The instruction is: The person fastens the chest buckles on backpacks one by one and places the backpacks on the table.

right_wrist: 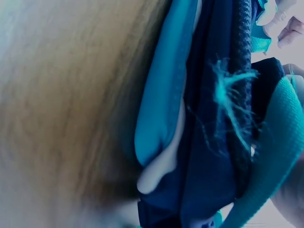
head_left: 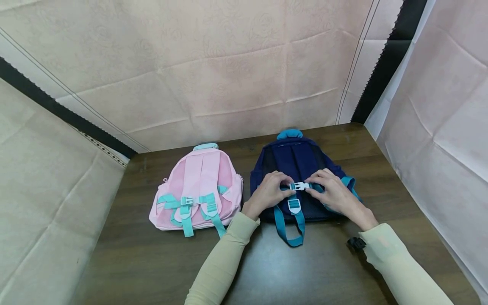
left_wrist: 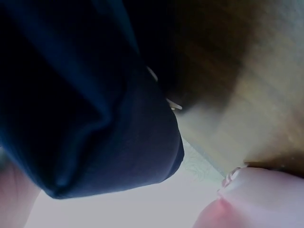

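A navy backpack (head_left: 284, 154) with teal straps lies back-panel up on the table. Over its lower middle, a white side-release buckle (head_left: 300, 186) sits between the two hands. My left hand (head_left: 272, 189) pinches the buckle's left end between thumb and fingers. From the other side, my right hand (head_left: 331, 190) pinches the right end and its teal strap. The buckle's halves meet or nearly meet; whether they are fully locked I cannot tell. Both wrist views mostly show the backpack's sides, with a loose teal thread (right_wrist: 223, 90) in the right one.
To the left lies a pink backpack (head_left: 201, 173) with mint straps and a mint buckle (head_left: 187, 201). A teal strap loop (head_left: 291, 241) hangs off the navy bag toward the front of the wooden table (head_left: 160, 271). Pale cloth walls (head_left: 228, 76) stand around the table.
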Tool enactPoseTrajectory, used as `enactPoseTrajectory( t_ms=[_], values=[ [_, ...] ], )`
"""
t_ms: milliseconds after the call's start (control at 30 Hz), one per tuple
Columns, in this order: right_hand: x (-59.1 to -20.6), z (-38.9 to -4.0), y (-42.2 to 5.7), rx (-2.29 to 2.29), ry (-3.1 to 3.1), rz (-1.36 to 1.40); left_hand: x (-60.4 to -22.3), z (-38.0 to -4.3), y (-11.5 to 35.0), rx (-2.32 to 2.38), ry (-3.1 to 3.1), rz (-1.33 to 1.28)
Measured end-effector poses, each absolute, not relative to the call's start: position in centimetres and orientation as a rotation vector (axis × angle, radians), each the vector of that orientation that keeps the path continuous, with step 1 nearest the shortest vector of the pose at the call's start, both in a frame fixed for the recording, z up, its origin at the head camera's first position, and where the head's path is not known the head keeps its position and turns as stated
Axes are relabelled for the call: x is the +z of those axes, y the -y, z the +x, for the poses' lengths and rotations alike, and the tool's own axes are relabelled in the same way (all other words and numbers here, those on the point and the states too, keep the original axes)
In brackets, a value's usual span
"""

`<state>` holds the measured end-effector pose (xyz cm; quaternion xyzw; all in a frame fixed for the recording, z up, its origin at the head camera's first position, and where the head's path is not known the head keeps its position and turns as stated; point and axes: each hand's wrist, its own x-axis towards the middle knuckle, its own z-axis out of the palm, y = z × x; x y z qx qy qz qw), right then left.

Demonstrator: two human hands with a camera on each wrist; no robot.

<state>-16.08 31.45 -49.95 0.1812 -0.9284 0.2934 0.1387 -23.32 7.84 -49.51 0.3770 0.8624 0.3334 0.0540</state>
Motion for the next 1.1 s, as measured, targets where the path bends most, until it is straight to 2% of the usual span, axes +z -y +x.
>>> enactPoseTrajectory(
  t_ms=[1100],
  values=[
    [-49.90, -15.92, -31.32, 0.836, 2.709, 0.581, -49.65, -22.86, -8.59, 1.013, -2.679, 1.153]
  ],
)
